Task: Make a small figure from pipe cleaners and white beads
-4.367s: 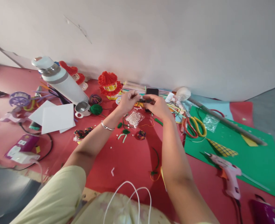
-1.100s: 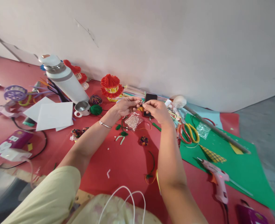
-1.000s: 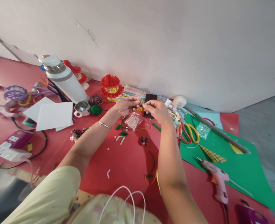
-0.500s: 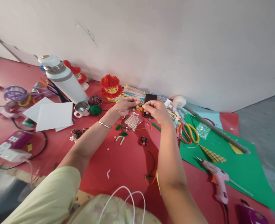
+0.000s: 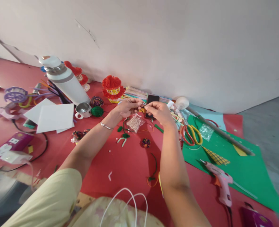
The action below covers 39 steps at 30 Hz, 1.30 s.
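We find almost nothing changed in the last second: left hand [image 5: 129, 107] and right hand [image 5: 160, 113] stay nearly fingertip to fingertip, so the fine work holds steady. Both pinch narrowly on one pale piece [image 5: 143, 103] between them, perhaps a bead. From there we count: one bead packet [image 5: 135, 123] at seven o'clock, one mug [image 5: 84, 112] and two yarn balls [image 5: 97, 111] at nine, one flask [image 5: 69, 85] at ten.

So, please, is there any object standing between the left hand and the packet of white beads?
I see nothing that blocks the way: the packet of white beads lies on the red table, just below the left hand in the picture.
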### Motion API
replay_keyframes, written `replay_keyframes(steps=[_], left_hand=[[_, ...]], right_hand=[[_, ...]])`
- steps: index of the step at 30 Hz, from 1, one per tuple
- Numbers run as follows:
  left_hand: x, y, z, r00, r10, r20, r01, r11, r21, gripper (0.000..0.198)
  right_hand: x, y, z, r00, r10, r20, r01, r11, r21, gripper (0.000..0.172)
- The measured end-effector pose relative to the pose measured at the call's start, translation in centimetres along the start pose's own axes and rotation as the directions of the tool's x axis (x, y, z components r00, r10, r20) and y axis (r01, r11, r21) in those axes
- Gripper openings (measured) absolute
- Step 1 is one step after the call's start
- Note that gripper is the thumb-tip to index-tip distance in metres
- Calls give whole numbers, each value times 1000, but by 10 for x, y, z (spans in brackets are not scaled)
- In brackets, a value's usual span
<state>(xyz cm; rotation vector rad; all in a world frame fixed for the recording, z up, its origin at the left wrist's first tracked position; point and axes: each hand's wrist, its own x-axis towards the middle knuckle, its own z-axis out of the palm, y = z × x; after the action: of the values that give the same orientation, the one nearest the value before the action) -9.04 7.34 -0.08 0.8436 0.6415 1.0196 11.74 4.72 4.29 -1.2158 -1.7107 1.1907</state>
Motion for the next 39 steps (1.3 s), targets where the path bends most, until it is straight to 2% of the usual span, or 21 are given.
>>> replay_keyframes(steps=[21, 28, 32, 35, 39], left_hand=[[0, -4, 4, 999, -20, -35, 20, 1000, 9, 21], [-2, -3, 6, 1000, -29, -9, 29, 1000, 7, 19], [-1, -4, 7, 1000, -23, 20, 23, 999, 29, 24], [1, -8, 5, 1000, 16, 7, -17, 997, 74, 28], [4, -12, 4, 991, 112, -76, -95, 976, 196, 32]], right_hand=[[-2, -2, 1, 998, -26, 61, 26, 1000, 2, 26], [1, 2, 0, 1000, -14, 26, 13, 1000, 21, 25], [3, 6, 1, 998, -59, 18, 60, 998, -11, 26], [5, 9, 2, 996, -83, 29, 84, 995, -50, 27], [6, 13, 2, 995, -103, 6, 103, 992, -71, 26]])
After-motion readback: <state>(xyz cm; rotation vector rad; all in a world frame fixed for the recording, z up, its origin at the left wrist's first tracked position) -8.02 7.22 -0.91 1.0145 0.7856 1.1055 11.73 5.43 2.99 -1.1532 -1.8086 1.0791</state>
